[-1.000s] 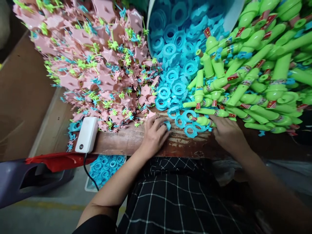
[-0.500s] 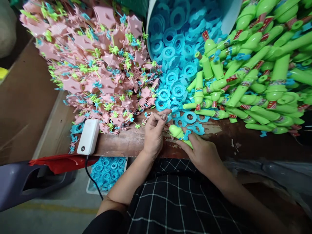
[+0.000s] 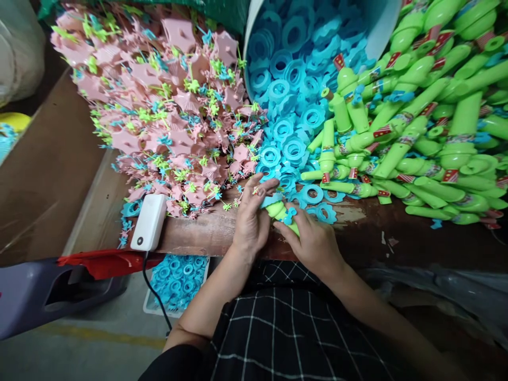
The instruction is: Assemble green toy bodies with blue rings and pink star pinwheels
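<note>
The green toy [image 3: 277, 211] lay between the two hands over the front of the tabletop [image 3: 206, 234], tilted, its tip toward the left hand [image 3: 250, 222]. Half a second earlier its rounded head had shown bare; now a blue ring [image 3: 272, 199] sat at that head, seemingly around it, so two parts seen apart had been brought together. How far the ring was seated could not be told. The right hand [image 3: 315, 238] had its fingers clamped on the toy's lower body, beside a small blue clip [image 3: 290, 214]. The left hand's fingers were bent by the ring, touching it; whether they pinched it was hidden. Just beyond lay loose blue rings [image 3: 313, 194], reaching back into a tipped bucket [image 3: 246, 61]. Farther out, pink pieces [image 3: 174, 140] were heaped on the left and more green toys [image 3: 413, 124] on the right, both heaps seemingly unchanged.
</note>
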Motion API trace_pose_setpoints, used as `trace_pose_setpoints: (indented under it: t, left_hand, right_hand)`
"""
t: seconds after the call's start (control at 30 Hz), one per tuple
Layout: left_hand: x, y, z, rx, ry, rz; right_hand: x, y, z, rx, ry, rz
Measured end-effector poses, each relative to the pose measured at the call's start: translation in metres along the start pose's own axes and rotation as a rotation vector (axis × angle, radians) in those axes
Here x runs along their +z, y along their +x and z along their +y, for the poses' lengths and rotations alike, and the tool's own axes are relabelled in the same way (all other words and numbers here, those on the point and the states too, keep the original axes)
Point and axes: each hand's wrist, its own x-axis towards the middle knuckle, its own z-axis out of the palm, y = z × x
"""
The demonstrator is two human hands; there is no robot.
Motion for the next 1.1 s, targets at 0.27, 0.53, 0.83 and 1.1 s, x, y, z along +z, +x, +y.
trace_pose_setpoints:
  t: [0.27,0.53,0.83,1.1]
  left_hand:
    - [0.003,-0.017,0.003,0.002,0.014,-0.185]
    - [-0.018,-0.001,-0.02,0.29,0.749,0.056]
    - [-0.022,-0.004,-0.03,0.573,1.151,0.046]
    - [-0.023,-0.051,-0.033,0.252,0.807,-0.126]
  right_hand:
    - [0.002,-0.003,-0.004,0.552,1.198,-0.37]
    - [-0.018,-0.019,0.033,0.728,1.46,-0.328]
    - [-0.022,-0.051,0.05,0.534,0.532,-0.266]
    - [-0.029,-0.072,0.064,0.366,0.287,-0.328]
